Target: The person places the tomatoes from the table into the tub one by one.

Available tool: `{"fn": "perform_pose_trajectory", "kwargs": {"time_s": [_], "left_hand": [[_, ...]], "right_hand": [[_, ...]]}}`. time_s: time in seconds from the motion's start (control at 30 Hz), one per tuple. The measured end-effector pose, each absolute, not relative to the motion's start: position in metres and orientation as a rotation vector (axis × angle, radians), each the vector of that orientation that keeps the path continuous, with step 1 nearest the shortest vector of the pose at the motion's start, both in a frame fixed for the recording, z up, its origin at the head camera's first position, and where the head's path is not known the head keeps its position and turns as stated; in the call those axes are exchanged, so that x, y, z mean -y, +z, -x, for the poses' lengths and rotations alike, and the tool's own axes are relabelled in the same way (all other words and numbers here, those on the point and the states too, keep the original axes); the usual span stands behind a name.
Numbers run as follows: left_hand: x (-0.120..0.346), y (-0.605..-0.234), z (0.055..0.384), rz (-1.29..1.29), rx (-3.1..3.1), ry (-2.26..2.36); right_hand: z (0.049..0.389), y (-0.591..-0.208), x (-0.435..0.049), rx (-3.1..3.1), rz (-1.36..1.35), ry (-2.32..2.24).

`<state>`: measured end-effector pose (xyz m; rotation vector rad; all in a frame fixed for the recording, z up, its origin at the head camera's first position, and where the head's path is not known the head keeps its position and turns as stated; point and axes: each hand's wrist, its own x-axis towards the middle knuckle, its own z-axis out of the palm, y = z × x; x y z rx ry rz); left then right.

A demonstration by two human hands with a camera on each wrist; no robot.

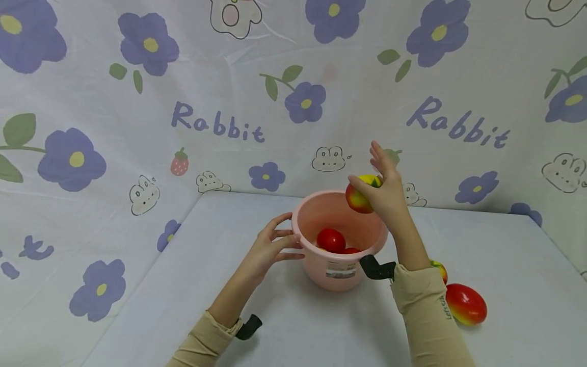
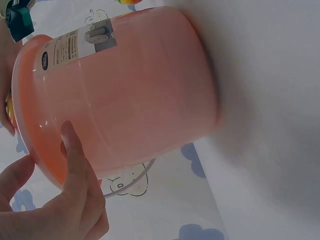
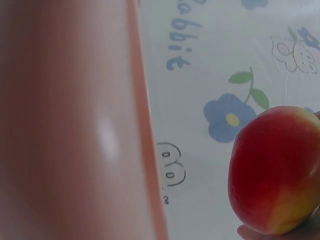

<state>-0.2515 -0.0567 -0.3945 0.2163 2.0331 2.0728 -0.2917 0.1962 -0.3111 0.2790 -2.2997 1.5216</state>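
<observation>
A pink bucket [image 1: 337,278] stands upright on the table, with red fruits [image 1: 331,240] lying inside it. My left hand [image 1: 272,246] touches its left side, fingers spread over the rim and outer wall; the left wrist view shows a finger [image 2: 74,145] lying along that wall. Above the bucket's right rim, my right hand [image 1: 387,196] pinches a red-and-yellow peach [image 1: 359,198] with a green leaf between thumb and fingers, other fingers raised. In the right wrist view the peach [image 3: 272,172] appears beside the blurred bucket wall [image 3: 75,120].
A red-and-yellow mango [image 1: 467,305] lies on the white table [image 1: 513,265] right of the bucket. Another yellow-and-red fruit [image 1: 440,270] is partly hidden by the right sleeve. A flower-and-rabbit printed cloth [image 1: 357,112] hangs behind the table. The bucket's handle [image 2: 132,182] hangs down its side.
</observation>
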Motion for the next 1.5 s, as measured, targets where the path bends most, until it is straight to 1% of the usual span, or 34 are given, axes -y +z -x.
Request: {"fn": "perform_pose_trajectory", "kwargs": {"time_s": [0.5,0.87,1.2,1.5], "left_hand": [[0.056,-0.393,0.25,-0.21,-2.039,2.064],[0.057,-0.394,0.251,-0.215,-2.05,2.038],[0.057,-0.393,0.25,-0.208,-2.044,2.04],[0.056,-0.394,0.25,-0.207,-2.045,2.051]], "right_hand": [[0.294,-0.312,-0.151,2.345,-0.415,1.585],[0.29,-0.313,-0.125,2.396,-0.436,1.642],[0.288,-0.315,-0.112,2.415,-0.489,1.611],[0.286,-0.322,-0.115,2.426,-0.52,1.653]]}}
